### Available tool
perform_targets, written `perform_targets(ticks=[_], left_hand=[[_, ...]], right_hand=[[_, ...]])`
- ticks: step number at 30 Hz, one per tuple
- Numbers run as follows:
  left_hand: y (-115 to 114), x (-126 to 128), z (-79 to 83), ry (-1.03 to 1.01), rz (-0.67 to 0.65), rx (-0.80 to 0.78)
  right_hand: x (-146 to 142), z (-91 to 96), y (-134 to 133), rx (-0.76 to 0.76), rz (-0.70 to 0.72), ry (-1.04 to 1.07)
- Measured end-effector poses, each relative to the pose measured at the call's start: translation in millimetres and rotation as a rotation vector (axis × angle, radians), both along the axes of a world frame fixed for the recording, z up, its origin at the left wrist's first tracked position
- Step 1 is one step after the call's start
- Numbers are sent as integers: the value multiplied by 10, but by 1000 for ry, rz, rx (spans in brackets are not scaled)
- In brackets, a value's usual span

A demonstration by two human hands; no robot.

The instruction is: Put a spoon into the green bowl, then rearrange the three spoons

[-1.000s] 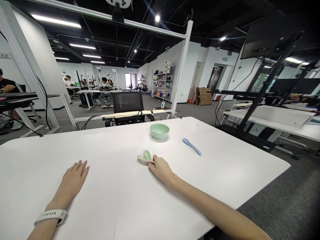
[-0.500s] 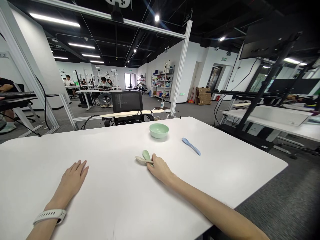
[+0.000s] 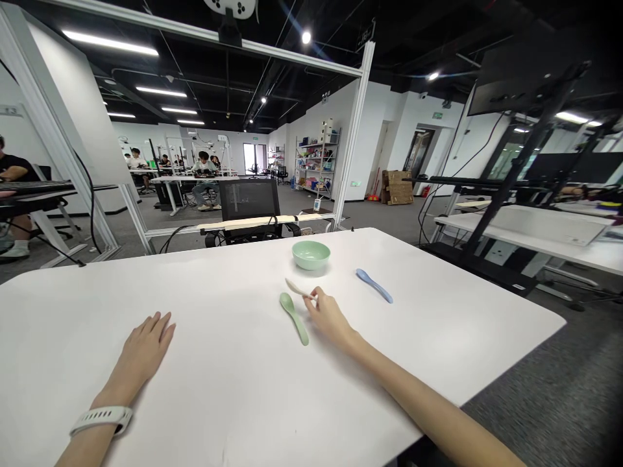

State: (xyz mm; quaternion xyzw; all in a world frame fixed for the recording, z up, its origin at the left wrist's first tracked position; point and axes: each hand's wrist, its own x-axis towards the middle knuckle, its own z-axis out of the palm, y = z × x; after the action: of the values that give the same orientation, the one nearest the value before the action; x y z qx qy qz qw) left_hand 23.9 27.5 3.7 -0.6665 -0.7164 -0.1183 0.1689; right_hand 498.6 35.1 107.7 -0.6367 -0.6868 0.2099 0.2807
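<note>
Pinched in my right hand (image 3: 331, 318) is a cream spoon (image 3: 298, 289), its bowl end pointing up and to the left. Just left of that hand a green spoon (image 3: 294, 318) lies on the white table (image 3: 209, 389). Beyond them stands a light green bowl (image 3: 311, 256), whose inside looks bare as far as I can see. A blue spoon (image 3: 374, 285) rests to the right of the bowl, apart from my hand. My left hand (image 3: 145, 347) lies flat on the table at the left, fingers stretched out, holding nothing.
A metal frame (image 3: 357, 130) rises behind the table's far edge, with an office chair (image 3: 250, 200) beyond it. To the right is another white desk (image 3: 535, 237) beside a black stand (image 3: 506, 175). Several people sit at desks farther back.
My right hand has moved up and to the right with the cream spoon, away from the green spoon, which now shows whole on the table. The left hand stays in place.
</note>
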Motion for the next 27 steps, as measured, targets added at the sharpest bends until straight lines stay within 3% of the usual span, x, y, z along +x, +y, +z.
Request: perform_targets(ticks=[8, 15, 19, 27], left_hand=[[-4, 26, 5, -41, 10, -4], [-13, -16, 2, -7, -10, -2], [-10, -20, 18, -3, -7, -18], [-14, 17, 45, -41, 5, 4]], right_hand=[[588, -8, 108, -45, -240, -333], [614, -64, 132, -53, -174, -519], [640, -108, 148, 23, -183, -626], [726, -136, 155, 55, -176, -451]])
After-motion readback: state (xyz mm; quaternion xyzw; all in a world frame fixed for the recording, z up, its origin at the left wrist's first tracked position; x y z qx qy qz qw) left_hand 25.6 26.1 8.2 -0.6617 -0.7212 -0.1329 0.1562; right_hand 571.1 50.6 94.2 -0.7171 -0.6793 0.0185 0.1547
